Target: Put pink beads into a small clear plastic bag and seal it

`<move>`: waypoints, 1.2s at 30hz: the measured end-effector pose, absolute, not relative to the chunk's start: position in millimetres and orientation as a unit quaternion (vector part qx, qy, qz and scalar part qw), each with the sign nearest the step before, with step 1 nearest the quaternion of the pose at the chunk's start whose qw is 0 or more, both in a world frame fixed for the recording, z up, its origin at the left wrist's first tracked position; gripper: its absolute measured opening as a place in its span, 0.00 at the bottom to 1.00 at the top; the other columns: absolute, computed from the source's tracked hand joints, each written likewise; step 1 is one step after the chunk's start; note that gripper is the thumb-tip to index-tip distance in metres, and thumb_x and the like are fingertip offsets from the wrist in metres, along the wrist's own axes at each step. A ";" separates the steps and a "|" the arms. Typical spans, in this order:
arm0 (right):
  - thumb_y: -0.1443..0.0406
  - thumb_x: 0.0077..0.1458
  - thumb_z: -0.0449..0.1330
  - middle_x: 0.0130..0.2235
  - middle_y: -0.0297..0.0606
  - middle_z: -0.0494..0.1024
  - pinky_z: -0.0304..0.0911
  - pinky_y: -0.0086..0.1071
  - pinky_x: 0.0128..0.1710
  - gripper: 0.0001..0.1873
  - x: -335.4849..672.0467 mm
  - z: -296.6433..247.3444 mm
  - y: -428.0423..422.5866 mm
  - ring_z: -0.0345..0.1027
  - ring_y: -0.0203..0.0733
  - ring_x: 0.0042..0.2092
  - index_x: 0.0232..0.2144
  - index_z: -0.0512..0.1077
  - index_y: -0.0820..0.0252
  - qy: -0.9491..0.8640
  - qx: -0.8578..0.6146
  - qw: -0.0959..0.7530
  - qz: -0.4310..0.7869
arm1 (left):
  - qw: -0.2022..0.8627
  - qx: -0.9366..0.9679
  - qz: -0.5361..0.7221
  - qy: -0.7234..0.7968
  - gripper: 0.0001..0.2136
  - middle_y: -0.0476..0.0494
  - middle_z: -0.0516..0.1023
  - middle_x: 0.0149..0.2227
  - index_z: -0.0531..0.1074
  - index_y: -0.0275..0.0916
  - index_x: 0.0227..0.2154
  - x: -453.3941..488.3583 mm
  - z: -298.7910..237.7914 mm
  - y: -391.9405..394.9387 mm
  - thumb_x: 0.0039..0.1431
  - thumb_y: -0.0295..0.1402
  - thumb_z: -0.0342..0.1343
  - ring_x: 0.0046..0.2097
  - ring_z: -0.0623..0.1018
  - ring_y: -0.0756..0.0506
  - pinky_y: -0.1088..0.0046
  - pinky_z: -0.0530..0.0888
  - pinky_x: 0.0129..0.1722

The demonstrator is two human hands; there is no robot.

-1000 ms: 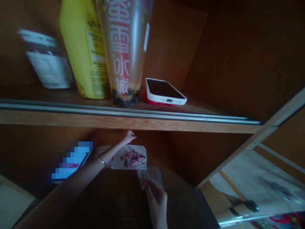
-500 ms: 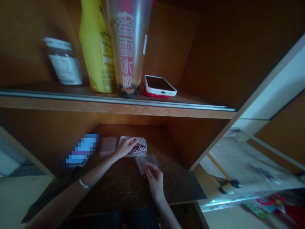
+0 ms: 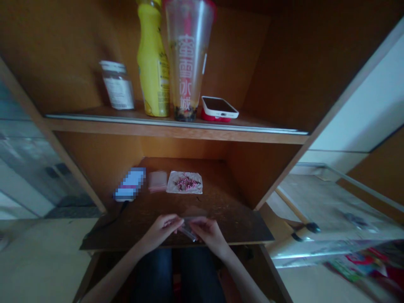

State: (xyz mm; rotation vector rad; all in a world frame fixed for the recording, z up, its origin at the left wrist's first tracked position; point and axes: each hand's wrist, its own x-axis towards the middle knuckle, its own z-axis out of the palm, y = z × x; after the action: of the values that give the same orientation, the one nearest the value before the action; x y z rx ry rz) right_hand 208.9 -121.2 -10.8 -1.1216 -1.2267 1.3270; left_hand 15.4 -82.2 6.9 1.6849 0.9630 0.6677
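My right hand (image 3: 210, 236) pinches a small clear plastic bag (image 3: 188, 232) over the front of the wooden desk board. My left hand (image 3: 163, 230) is closed at the left edge of the same bag, thumb and forefinger together; whether anything small sits between them is too blurred to make out. Beyond the hands lies an opened white wrapper (image 3: 172, 185) with a heap of small pink and dark bead-like pieces (image 3: 187, 183) on it. Left of the wrapper is a stack of pale pinkish clear bags or sheets (image 3: 157, 182).
A lit phone (image 3: 130, 185) leans at the left, a cable running from it. On the shelf above stand a white-capped jar (image 3: 118, 88), a yellow bottle (image 3: 154, 71), a tall drink cup (image 3: 189, 63) and a white-cased phone (image 3: 220, 107). Side panels (image 3: 249, 176) bound the desk board.
My left hand has come back from the beads to the plastic bag. The right hand has drawn the bag nearer to me. The view has shifted, showing more of my legs.
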 end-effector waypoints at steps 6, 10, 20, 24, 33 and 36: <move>0.53 0.50 0.61 0.23 0.30 0.74 0.56 0.22 0.21 0.16 218.3 -2.8 -144.9 0.61 0.28 0.21 0.30 0.77 0.61 -0.544 -0.458 0.417 0.566 | 0.533 0.682 0.293 0.406 0.19 0.47 0.73 0.22 0.70 0.36 0.22 18.8 2.0 -101.9 0.54 0.49 0.52 0.28 0.71 0.48 0.75 0.66 0.30; 0.54 0.47 0.64 0.23 0.30 0.74 0.55 0.21 0.20 0.15 225.2 -0.8 -149.5 0.62 0.28 0.22 0.28 0.77 0.61 -0.569 -0.456 0.360 0.583 | 0.525 0.644 0.354 0.429 0.19 0.48 0.72 0.21 0.70 0.37 0.21 25.5 -1.2 -108.7 0.53 0.49 0.53 0.26 0.71 0.48 0.75 0.67 0.29; 0.51 0.48 0.62 0.22 0.30 0.72 0.56 0.21 0.16 0.20 229.8 -14.6 -139.0 0.62 0.28 0.19 0.29 0.74 0.64 -0.541 -0.425 0.402 0.604 | 0.521 0.662 0.357 0.404 0.15 0.46 0.76 0.25 0.74 0.35 0.25 22.4 -16.4 -103.2 0.52 0.44 0.56 0.29 0.73 0.49 0.75 0.68 0.32; 0.51 0.48 0.62 0.24 0.32 0.74 0.58 0.21 0.16 0.20 233.8 -17.0 -134.1 0.63 0.28 0.20 0.29 0.73 0.64 -0.504 -0.407 0.432 0.628 | 0.519 0.687 0.315 0.399 0.14 0.44 0.78 0.28 0.75 0.35 0.28 21.6 -13.9 -101.8 0.52 0.42 0.57 0.31 0.74 0.48 0.75 0.67 0.32; 0.52 0.43 0.66 0.24 0.31 0.74 0.56 0.22 0.15 0.19 227.6 -17.6 -123.5 0.63 0.29 0.20 0.27 0.70 0.62 -0.445 -0.418 0.479 0.630 | 0.526 0.671 0.336 0.401 0.14 0.45 0.78 0.28 0.74 0.35 0.28 19.0 -11.4 -98.1 0.50 0.43 0.58 0.32 0.75 0.47 0.73 0.69 0.34; 0.53 0.42 0.66 0.24 0.30 0.73 0.55 0.22 0.16 0.18 227.5 -15.1 -120.3 0.62 0.29 0.20 0.26 0.69 0.61 -0.425 -0.404 0.508 0.630 | 0.534 0.670 0.331 0.396 0.13 0.45 0.77 0.29 0.74 0.35 0.29 17.1 -10.2 -96.5 0.50 0.42 0.59 0.32 0.75 0.47 0.73 0.70 0.35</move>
State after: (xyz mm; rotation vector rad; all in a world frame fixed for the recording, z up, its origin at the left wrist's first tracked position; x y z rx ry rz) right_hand 227.5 -120.3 -15.1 -0.9745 -1.0248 1.5185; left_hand 17.1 -96.5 -10.2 1.5957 0.9429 0.7891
